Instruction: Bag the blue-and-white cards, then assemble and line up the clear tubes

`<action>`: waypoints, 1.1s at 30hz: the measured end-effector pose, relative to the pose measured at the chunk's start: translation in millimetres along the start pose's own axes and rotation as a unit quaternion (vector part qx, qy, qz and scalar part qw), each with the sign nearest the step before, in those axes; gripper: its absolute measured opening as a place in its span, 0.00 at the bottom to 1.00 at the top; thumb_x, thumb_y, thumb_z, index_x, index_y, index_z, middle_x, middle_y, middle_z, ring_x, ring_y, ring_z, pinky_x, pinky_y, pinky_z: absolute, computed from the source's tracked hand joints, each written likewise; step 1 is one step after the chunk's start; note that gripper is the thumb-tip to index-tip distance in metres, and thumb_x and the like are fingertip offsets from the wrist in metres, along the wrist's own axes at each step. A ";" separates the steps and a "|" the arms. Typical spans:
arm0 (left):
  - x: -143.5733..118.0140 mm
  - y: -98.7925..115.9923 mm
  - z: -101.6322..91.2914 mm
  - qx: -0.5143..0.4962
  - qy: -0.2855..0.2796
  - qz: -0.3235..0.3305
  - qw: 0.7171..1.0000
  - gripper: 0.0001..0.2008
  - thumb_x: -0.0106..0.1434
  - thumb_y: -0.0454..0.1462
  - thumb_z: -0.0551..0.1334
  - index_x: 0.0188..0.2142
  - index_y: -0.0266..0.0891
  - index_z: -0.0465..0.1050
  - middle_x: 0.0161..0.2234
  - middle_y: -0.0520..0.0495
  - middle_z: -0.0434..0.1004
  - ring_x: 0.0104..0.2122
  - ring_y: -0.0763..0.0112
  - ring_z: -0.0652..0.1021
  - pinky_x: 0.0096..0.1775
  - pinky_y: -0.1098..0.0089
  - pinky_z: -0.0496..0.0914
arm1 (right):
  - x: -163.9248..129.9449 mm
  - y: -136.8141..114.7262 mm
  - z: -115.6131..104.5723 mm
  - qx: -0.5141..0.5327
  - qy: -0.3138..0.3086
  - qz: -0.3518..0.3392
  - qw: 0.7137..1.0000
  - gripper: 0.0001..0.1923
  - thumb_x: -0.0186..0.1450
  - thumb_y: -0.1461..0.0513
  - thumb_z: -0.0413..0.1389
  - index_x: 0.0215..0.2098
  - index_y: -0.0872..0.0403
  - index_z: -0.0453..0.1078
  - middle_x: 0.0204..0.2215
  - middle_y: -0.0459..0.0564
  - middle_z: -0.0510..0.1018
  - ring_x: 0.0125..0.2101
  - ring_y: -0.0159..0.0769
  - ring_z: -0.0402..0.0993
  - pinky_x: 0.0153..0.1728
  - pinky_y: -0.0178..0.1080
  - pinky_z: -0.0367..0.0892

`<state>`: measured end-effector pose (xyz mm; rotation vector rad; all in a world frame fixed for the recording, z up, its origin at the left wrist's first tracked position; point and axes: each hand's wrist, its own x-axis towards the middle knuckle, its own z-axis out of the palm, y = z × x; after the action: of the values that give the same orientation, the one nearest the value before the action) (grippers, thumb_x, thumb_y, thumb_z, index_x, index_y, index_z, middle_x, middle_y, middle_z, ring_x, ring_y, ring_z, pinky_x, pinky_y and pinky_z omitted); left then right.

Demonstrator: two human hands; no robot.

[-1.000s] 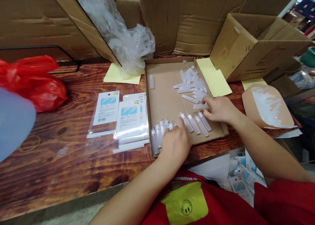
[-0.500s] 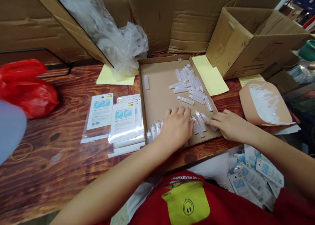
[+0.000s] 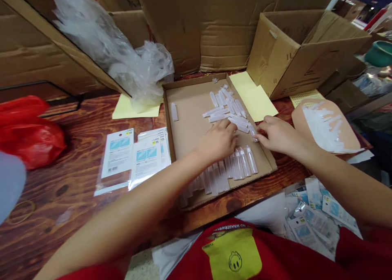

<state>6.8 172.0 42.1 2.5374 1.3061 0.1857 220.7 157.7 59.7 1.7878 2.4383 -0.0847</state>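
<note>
A shallow cardboard tray (image 3: 186,137) holds many small translucent plastic tubes. Along its near edge runs a row of them (image 3: 240,163), side by side with pointed tips facing away from me; a loose pile (image 3: 226,104) lies toward the far right. My left hand (image 3: 218,140) is over the middle of the tray, fingers curled down beside the pile; what lies under them is hidden. At the tray's right wall, my right hand (image 3: 277,135) pinches the end of one plastic tube (image 3: 252,132) between thumb and fingers. A single tube (image 3: 174,112) lies apart at the left.
Printed clear packets (image 3: 118,153) lie left of the tray. Yellow paper sheets (image 3: 257,100), an open cardboard box (image 3: 294,55) and a tan container of white pieces (image 3: 324,125) stand right. Crumpled plastic (image 3: 147,67) is behind; a red bag (image 3: 30,129) sits far left. Filled packets (image 3: 312,227) lie below.
Both hands have moved away from the near row toward the pile. The tubes at the row's right end now lie straighter. The view has shifted slightly.
</note>
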 end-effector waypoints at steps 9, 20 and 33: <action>45.0 -31.5 24.1 0.024 -0.067 0.095 0.993 0.27 0.75 0.39 0.46 0.71 0.36 0.53 0.73 0.42 0.51 0.72 0.57 0.53 0.70 0.47 0.48 | 17.2 -22.4 21.1 -0.021 -0.018 0.059 0.998 0.22 0.70 0.53 0.52 0.46 0.64 0.77 0.43 0.66 0.77 0.46 0.53 0.76 0.45 0.44 0.67; 27.7 -77.4 15.7 0.046 -0.059 0.084 0.994 0.27 0.75 0.37 0.44 0.71 0.40 0.54 0.72 0.40 0.52 0.72 0.56 0.53 0.69 0.43 0.47 | 57.4 -49.6 20.9 0.040 -0.017 0.037 0.998 0.22 0.71 0.53 0.51 0.51 0.60 0.76 0.44 0.63 0.83 0.45 0.52 0.80 0.43 0.44 0.69; 45.6 -150.3 8.8 0.072 0.015 -0.057 0.996 0.29 0.74 0.41 0.44 0.72 0.36 0.49 0.74 0.38 0.45 0.74 0.51 0.45 0.69 0.39 0.42 | 180.8 -23.7 -8.5 0.148 0.103 0.128 0.975 0.15 0.70 0.58 0.53 0.47 0.57 0.78 0.44 0.57 0.82 0.45 0.43 0.77 0.45 0.42 0.69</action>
<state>-81.2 290.3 -12.8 2.5765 1.5232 0.1083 143.9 322.7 44.5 2.3316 2.4058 -0.2637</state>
